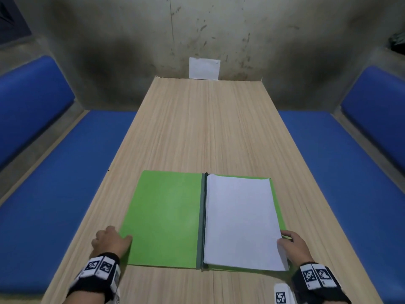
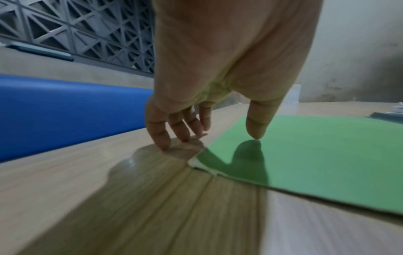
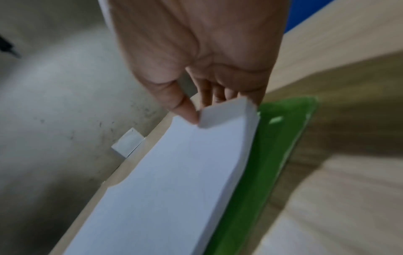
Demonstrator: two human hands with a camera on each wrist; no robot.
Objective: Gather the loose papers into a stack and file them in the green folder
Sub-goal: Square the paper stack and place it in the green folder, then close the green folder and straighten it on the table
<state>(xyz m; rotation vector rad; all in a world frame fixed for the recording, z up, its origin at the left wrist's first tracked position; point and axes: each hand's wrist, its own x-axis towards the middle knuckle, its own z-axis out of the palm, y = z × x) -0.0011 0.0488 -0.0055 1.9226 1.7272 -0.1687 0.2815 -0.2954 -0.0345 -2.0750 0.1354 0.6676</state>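
The green folder (image 1: 164,218) lies open near the front edge of the wooden table (image 1: 208,132). Its right half bears a squared stack of white papers (image 1: 241,222). My left hand (image 1: 119,236) is at the near left corner of the empty left flap (image 2: 316,151). Its thumb tip presses on the flap while the straight fingers (image 2: 174,134) touch the table beside the edge. My right hand (image 3: 205,110) pinches the near right corner of the paper stack (image 3: 174,181), thumb on top and fingers behind. That corner is bent up off the green cover (image 3: 272,146).
Blue padded benches (image 1: 65,183) (image 1: 350,172) run along both long sides of the table. A stained concrete wall closes the far end, with a white sheet (image 1: 204,68) stuck on it just above the table edge.
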